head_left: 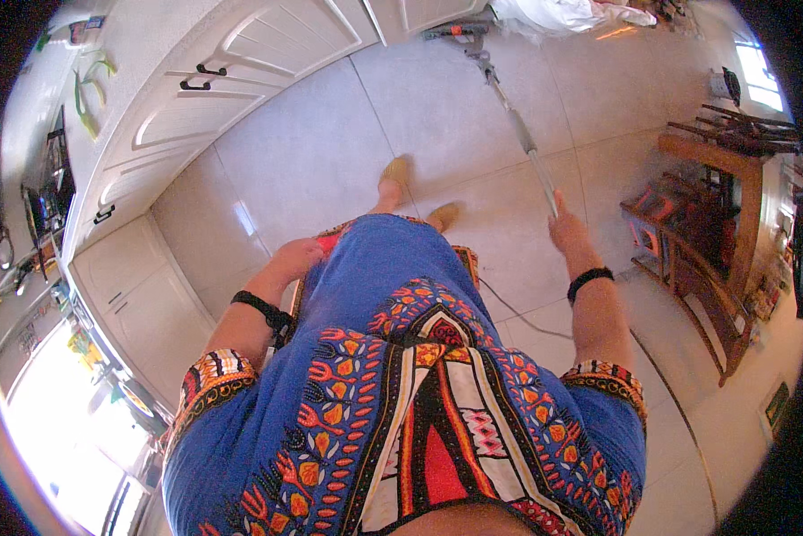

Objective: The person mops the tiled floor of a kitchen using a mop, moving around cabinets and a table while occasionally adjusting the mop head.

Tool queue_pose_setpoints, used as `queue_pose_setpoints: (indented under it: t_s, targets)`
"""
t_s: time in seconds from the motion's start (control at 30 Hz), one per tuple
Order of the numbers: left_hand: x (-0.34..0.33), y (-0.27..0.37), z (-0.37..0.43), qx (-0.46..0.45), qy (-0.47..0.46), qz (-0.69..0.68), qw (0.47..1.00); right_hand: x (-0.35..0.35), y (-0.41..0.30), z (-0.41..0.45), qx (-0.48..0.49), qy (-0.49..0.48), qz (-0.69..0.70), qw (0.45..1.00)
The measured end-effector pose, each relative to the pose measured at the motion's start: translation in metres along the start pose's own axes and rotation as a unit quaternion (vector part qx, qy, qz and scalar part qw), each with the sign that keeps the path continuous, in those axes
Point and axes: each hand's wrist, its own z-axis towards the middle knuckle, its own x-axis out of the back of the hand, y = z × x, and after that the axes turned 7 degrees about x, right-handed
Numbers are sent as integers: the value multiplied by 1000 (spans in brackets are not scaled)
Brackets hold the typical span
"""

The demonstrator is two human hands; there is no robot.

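Note:
My right hand is closed around the near end of a long metal pole, which leads up and away across the tiled floor. At its far end is a dark floor-cleaning head with an orange-red part, lying by the foot of the cabinets. My left hand rests at my side against the red-patterned edge of the blue dress; its fingers are partly hidden, so whether it grips the cloth is unclear. Both wrists wear black bands.
White cabinets with black handles curve along the left. White cloth lies at the top. A wooden chair and wooden table stand at the right. A cable runs over the floor behind my feet.

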Motion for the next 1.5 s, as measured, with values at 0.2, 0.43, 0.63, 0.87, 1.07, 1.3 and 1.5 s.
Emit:
queue_pose_setpoints:
  t_s: [0.2,0.43,0.63,0.87,1.07,1.3,1.5]
  targets:
    - [-14,27,18,-61,-26,19,998,-109,41,-90,20,-47,16,999]
    - [-23,-1,45,-92,15,65,994,-180,62,-271,-17,-116,101,988]
    - [-20,-14,67,-72,8,119,990,-204,58,-342,-54,-133,166,976]
    - [-28,-37,67,-67,81,13,994,-220,51,-356,-61,-102,187,975]
    - [-65,-127,44,-5,91,-37,995,-103,9,-312,-77,-58,120,988]
    - [-121,-247,24,149,47,-49,987,-117,-26,-129,61,36,47,996]
    - [-101,-189,-18,229,32,-153,961,-96,-104,58,149,94,84,981]
